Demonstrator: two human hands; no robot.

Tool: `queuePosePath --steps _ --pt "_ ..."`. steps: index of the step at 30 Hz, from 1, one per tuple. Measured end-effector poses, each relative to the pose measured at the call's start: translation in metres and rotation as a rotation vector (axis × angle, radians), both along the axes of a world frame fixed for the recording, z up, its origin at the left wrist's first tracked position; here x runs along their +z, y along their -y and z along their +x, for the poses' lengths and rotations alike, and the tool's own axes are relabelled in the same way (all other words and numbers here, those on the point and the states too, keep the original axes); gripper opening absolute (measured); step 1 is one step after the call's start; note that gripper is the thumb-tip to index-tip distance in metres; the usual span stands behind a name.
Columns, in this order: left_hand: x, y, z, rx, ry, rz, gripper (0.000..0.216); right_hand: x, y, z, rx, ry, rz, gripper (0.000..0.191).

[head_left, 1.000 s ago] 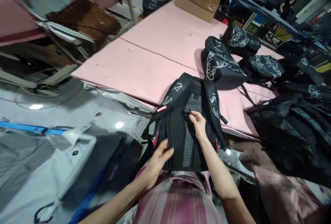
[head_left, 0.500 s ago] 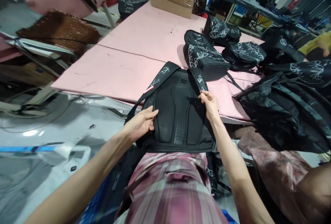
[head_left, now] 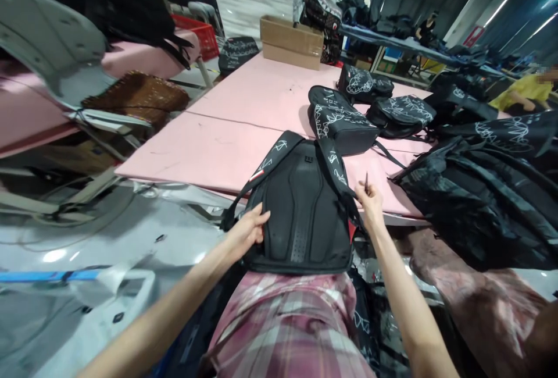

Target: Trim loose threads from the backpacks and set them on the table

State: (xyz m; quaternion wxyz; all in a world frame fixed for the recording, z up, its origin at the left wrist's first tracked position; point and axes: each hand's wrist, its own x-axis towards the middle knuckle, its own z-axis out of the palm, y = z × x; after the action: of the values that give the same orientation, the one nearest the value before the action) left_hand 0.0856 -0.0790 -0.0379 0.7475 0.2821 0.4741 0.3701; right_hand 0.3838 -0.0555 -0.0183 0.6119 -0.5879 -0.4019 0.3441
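Note:
A black backpack (head_left: 305, 209) with white line drawings lies back-panel up, half on the pink table (head_left: 244, 128) and half against my lap. My left hand (head_left: 248, 231) grips its lower left edge, thumb on top. At the bag's right side my right hand (head_left: 370, 204) is closed on the right shoulder strap (head_left: 337, 171), and a thin dark pointed tool (head_left: 366, 181) sticks up from its fingers. The left shoulder strap (head_left: 265, 166) with a red and white tag hangs over the table edge.
Several more black printed backpacks (head_left: 340, 119) lie further back on the table, and a heap of them (head_left: 488, 192) rises at the right. A cardboard box (head_left: 292, 40) stands at the far end. People are at the back and far right. A pink cloth (head_left: 471, 285) drapes beside my right arm.
My view has tilted up. My right hand slid down the right strap towards the bag's lower right side. My left hand stays on the left edge.

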Motion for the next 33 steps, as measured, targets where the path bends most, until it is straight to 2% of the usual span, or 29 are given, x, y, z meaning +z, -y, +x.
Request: queuePosePath --steps 3,4,5,7,9,12,14,16,17,20,23,26,28,33 --pt "-0.031 0.032 -0.008 -0.024 -0.170 -0.016 0.068 -0.015 0.011 -0.043 0.173 0.011 -0.045 0.035" --pt "-0.041 0.042 -0.015 -0.061 -0.252 -0.052 0.070 -0.022 0.011 -0.059 0.317 0.032 -0.101 0.037" --pt "-0.049 0.051 -0.022 -0.099 -0.325 -0.066 0.069 -0.031 0.009 -0.076 0.390 0.041 -0.122 0.041" --pt "-0.055 0.060 -0.038 -0.143 -0.432 -0.048 0.061 -0.048 -0.002 -0.104 0.476 0.069 -0.133 0.045" --pt "-0.048 0.057 -0.044 -0.131 -0.574 0.106 0.045 -0.059 -0.022 -0.123 0.458 0.110 -0.114 0.043" --pt "-0.029 0.024 -0.025 -0.162 -0.781 0.495 0.023 -0.062 -0.061 -0.126 0.355 0.220 -0.072 0.036" --pt "-0.020 -0.014 0.002 -0.244 -0.849 0.731 0.024 -0.056 -0.088 -0.113 0.295 0.331 -0.027 0.031" --pt "-0.015 -0.062 0.031 -0.247 -0.963 0.914 0.031 -0.048 -0.111 -0.091 0.268 0.458 0.006 0.029" --pt "-0.014 -0.089 0.042 -0.241 -1.046 0.959 0.033 -0.044 -0.121 -0.079 0.263 0.524 0.009 0.029" --pt "-0.008 -0.166 0.062 -0.262 -1.100 0.966 0.034 -0.037 -0.142 -0.047 0.280 0.715 -0.037 0.022" --pt "0.002 -0.222 0.072 -0.344 -1.109 0.941 0.030 -0.034 -0.156 -0.034 0.361 0.886 -0.097 0.016" --pt "0.007 -0.240 0.083 -0.482 -1.126 0.923 0.018 -0.030 -0.160 -0.037 0.480 1.011 -0.105 0.022" --pt "0.005 -0.236 0.089 -0.552 -1.145 0.900 0.012 -0.028 -0.159 -0.041 0.552 1.068 -0.082 0.018" --pt "-0.005 -0.225 0.094 -0.620 -1.163 0.827 0.014 -0.028 -0.152 -0.041 0.657 1.139 -0.026 0.009"
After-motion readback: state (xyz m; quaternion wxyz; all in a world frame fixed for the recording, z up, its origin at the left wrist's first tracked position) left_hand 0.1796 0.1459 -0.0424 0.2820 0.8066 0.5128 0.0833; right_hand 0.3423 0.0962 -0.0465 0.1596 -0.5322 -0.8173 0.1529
